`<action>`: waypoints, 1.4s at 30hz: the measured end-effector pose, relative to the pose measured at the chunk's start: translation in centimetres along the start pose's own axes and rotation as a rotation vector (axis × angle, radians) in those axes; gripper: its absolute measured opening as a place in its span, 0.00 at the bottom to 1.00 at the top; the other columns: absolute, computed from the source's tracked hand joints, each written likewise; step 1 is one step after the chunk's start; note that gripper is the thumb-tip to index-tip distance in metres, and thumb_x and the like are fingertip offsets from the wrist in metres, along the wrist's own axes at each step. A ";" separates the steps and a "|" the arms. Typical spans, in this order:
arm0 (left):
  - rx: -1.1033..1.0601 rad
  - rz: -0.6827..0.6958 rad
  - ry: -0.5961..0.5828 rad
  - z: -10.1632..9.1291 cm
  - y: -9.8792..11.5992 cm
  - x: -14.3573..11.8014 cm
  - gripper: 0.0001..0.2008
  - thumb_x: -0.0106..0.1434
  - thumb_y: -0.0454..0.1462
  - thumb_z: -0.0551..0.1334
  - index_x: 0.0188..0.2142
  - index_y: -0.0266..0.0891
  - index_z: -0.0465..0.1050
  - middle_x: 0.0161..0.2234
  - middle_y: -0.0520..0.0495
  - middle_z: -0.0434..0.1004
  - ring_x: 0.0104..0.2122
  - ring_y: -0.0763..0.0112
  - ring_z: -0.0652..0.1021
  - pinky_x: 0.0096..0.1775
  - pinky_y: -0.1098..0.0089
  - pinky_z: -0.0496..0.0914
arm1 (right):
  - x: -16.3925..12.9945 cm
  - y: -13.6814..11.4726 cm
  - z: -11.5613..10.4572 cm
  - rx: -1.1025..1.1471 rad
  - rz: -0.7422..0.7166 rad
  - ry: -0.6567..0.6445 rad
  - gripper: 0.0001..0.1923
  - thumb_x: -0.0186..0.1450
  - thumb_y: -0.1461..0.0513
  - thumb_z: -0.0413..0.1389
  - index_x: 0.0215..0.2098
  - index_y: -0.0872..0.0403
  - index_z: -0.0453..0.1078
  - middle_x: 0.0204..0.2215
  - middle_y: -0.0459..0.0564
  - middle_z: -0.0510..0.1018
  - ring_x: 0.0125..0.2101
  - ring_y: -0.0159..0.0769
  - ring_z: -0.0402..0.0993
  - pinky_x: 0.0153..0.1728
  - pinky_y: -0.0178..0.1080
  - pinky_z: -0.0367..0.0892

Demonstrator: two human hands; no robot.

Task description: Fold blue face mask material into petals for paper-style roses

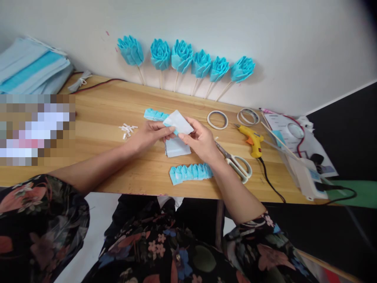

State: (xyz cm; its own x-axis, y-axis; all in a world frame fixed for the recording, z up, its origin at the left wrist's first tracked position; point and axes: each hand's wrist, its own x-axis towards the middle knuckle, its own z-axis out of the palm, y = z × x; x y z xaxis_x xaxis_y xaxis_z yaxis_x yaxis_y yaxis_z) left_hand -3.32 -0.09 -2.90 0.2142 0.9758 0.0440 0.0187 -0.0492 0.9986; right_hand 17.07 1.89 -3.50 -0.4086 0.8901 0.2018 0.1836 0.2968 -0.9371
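Between my hands is a small sheet of blue-and-white mask fabric (178, 121), partly folded along its lower blue edge. My left hand (157, 131) pinches its left side, thumb on top. From the right, my right hand (200, 137) grips the other side with thumb and fingers. Beneath them a stack of white fabric squares (178, 147) lies on the table. One strip of folded blue petals (155, 114) sits behind my left hand, partly covered. Nearer the table's front edge is another blue petal strip (190, 173), its right end hidden by my right forearm.
Several blue fabric roses on sticks (182, 57) lean against the wall. Scissors (235, 161), tape rolls (217, 120) and a yellow glue gun (251, 139) lie right, near a power strip (309, 182). White scraps (127, 129) lie left; face masks (32, 67) are piled at the back left.
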 end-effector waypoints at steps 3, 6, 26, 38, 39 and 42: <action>-0.141 -0.029 0.029 0.0 -0.1 0.2 0.16 0.57 0.47 0.70 0.23 0.37 0.76 0.24 0.48 0.77 0.25 0.74 0.73 0.31 0.71 0.69 | 0.0 -0.3 -0.4 -0.013 -0.028 0.013 0.25 0.67 0.53 0.58 0.61 0.46 0.66 0.42 0.48 0.80 0.34 0.35 0.75 0.33 0.39 0.75; -0.299 -0.064 0.014 0.1 0.3 0.3 0.16 0.56 0.44 0.71 0.20 0.37 0.72 0.22 0.49 0.75 0.24 0.75 0.72 0.29 0.71 0.68 | -0.1 -0.8 -1.1 -0.086 -0.133 0.036 0.27 0.69 0.55 0.54 0.65 0.42 0.60 0.49 0.49 0.79 0.46 0.39 0.76 0.43 0.43 0.77; -0.068 -0.034 0.004 0.3 1.5 -0.3 0.19 0.57 0.46 0.71 0.18 0.38 0.72 0.18 0.52 0.70 0.20 0.78 0.68 0.26 0.73 0.65 | -0.1 -1.4 -0.6 -0.409 -0.391 0.071 0.05 0.65 0.60 0.63 0.35 0.40 0.80 0.57 0.42 0.76 0.61 0.46 0.65 0.61 0.59 0.63; 0.106 -0.020 -0.032 0.1 1.1 -0.4 0.18 0.62 0.45 0.64 0.20 0.37 0.73 0.18 0.52 0.70 0.21 0.77 0.69 0.27 0.74 0.65 | 0.0 0.0 -0.2 0.123 -0.019 0.103 0.10 0.61 0.54 0.65 0.36 0.51 0.77 0.40 0.47 0.82 0.42 0.35 0.78 0.49 0.41 0.72; 0.114 -0.024 -0.034 0.1 1.1 -0.4 0.18 0.62 0.45 0.64 0.20 0.37 0.73 0.18 0.52 0.70 0.22 0.77 0.69 0.27 0.74 0.65 | 0.1 0.0 -0.2 0.128 -0.001 0.111 0.10 0.60 0.54 0.66 0.35 0.51 0.77 0.36 0.46 0.82 0.38 0.33 0.78 0.45 0.40 0.73; 0.135 -0.017 -0.035 0.1 1.1 -0.4 0.18 0.61 0.45 0.65 0.20 0.37 0.73 0.19 0.52 0.70 0.22 0.77 0.69 0.27 0.74 0.65 | 0.1 -0.2 -0.1 0.158 0.017 0.132 0.12 0.59 0.55 0.66 0.38 0.52 0.75 0.33 0.45 0.81 0.34 0.31 0.75 0.38 0.37 0.72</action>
State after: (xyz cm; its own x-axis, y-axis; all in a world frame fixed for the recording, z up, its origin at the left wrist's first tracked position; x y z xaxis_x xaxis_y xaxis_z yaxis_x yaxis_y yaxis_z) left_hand -3.28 -0.60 -1.80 0.2466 0.9688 0.0234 0.1538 -0.0630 0.9861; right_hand 17.01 1.95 -3.24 -0.2839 0.9353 0.2111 0.0424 0.2322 -0.9717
